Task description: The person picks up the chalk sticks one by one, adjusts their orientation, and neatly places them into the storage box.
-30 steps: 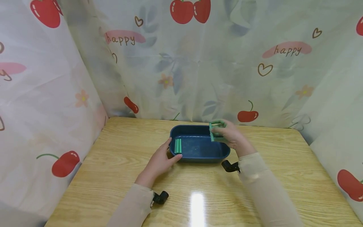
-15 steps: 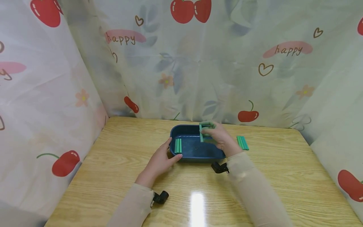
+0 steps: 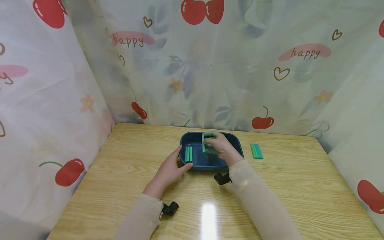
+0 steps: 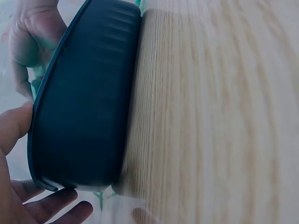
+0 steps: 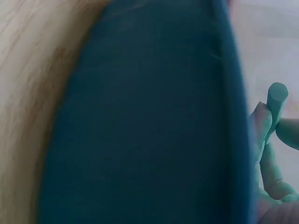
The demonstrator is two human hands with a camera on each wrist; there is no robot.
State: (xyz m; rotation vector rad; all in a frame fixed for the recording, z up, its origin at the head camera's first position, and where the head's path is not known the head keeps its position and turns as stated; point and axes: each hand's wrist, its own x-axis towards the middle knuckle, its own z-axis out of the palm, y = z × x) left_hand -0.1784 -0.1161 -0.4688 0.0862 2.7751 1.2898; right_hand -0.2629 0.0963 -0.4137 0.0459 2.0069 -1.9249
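A dark blue tub (image 3: 199, 160) stands on the wooden table, with several green sticks (image 3: 188, 154) lying side by side inside its left end. My left hand (image 3: 169, 168) holds the tub's near left corner; in the left wrist view, the thumb is at the rim and the other fingers reach around the end wall. Above the tub, my right hand (image 3: 220, 146) pinches another green stick (image 5: 276, 100) between thumb and fingers. It hangs to the right of the sticks in the tub, its round end visible in the right wrist view.
Several more green sticks (image 3: 256, 151) lie in a row on the table, right of the tub. A printed curtain (image 3: 207, 83) with cherries encloses the back and sides of the table (image 3: 120, 160).
My right hand has carried the green stick leftward over the tub, uncovering the row of sticks on the table at right. My left hand has stayed at the tub's corner.
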